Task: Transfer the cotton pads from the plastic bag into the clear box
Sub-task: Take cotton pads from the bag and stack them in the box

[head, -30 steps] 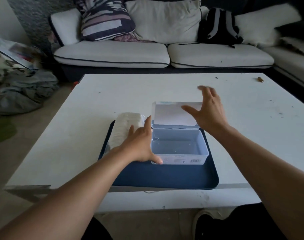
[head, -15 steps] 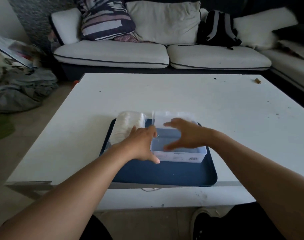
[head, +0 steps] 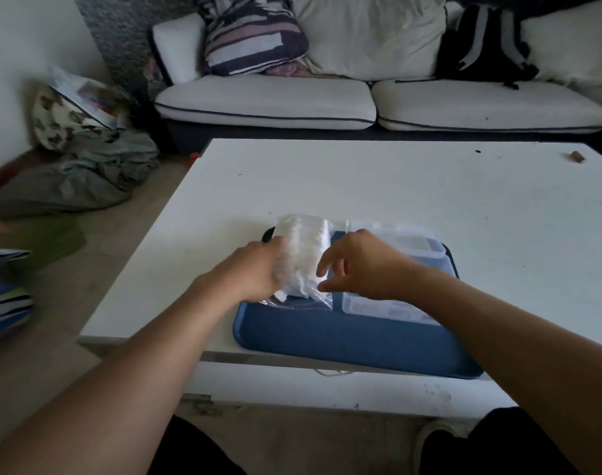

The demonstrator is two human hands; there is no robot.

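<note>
1. Head view: the plastic bag (head: pixel 301 258) lies on the left part of the blue tray (head: pixel 344 334) on the bench (head: pixel 395 186), its long axis running away from the person, its loose mouth at the near end.
2. The left hand (head: pixel 255 272) is at the bag's left side; motion blur hides whether its grip is clamped on the bag. The right hand (head: pixel 358 265) hovers at the bag's right edge, fingers spread and holding nothing.
3. Both hands are equally near the bag.
4. The cotton pads (head: pixel 306 245) sit packed inside the bag.
5. The clear box (head: pixel 395 279), just right of the bag, shows no pads inside, its interior partly hidden by the right hand.
</note>
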